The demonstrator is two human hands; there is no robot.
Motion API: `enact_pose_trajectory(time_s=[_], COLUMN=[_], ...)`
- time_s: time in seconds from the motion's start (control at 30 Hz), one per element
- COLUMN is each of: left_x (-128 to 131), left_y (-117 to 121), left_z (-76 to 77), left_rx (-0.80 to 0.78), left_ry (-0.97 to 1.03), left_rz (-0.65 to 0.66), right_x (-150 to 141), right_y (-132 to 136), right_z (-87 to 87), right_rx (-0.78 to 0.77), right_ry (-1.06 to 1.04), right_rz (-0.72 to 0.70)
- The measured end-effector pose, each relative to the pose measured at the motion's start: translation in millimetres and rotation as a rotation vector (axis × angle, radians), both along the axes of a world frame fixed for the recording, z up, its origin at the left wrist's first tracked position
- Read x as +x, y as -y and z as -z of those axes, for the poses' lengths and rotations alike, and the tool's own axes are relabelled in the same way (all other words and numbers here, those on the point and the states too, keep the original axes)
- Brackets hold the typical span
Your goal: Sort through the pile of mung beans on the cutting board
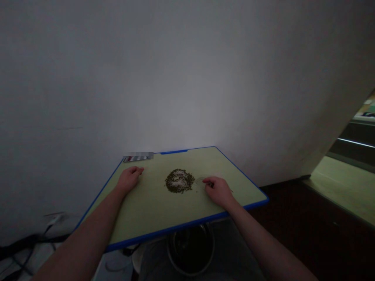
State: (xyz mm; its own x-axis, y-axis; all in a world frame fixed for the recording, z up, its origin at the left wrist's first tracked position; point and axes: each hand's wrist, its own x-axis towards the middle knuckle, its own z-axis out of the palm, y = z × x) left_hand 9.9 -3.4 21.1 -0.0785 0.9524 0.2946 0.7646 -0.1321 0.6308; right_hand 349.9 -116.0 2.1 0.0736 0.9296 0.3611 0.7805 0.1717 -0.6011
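A round pile of small olive-brown grains, like mung beans, with whitish grains over its middle [179,182], lies on the pale yellow board [158,222]. My right hand [217,190] is just right of the pile, its fingers closed around a thin tool. The looped, wire-like end of this tool [199,180] points at the pile, and a thin tip shows behind the hand. Left of the pile, my left hand [129,179] rests near the board's left edge. Its thumb and fingertips are pressed together; anything between them is too small to make out.
A flat, phone-like object [137,158] lies at the board's far left corner. The board has a blue rim [187,227] and stands against a grey wall [187,78]. Below its near edge is a round metal pot [191,249]. Cables [29,249] lie at lower left.
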Motion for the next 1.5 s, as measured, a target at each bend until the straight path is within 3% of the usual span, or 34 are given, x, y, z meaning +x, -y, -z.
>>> enact_pose_trajectory(time_s=[0.33, 0.7, 1.03, 1.33, 1.5], left_x=[1.2, 1.0, 1.4, 1.0, 1.0], left_y=[1.0, 1.2, 0.7, 1.4, -0.2], left_z=[-0.7, -2.1, -1.9, -1.2, -1.1], left_rx=[-0.008, -0.018, -0.008, -0.001, 0.011], left_ry=[-0.004, 0.008, -0.008, 0.042, 0.005], left_rz=[0.006, 0.005, -0.004, 0.008, 0.007], right_x=[-3.1, 0.7, -4.8, 0.3, -2.0], right_y=[3.5, -0.3, 0.0, -1.9, -0.2], right_z=[-3.7, -1.2, -0.7, 0.4, -0.6], right_rx=[-0.002, 0.015, 0.017, 0.022, 0.022], right_ry=[0.01, 0.004, 0.05, -0.007, 0.005], right_rz=[-0.091, 0.02, -0.073, 0.064, -0.025])
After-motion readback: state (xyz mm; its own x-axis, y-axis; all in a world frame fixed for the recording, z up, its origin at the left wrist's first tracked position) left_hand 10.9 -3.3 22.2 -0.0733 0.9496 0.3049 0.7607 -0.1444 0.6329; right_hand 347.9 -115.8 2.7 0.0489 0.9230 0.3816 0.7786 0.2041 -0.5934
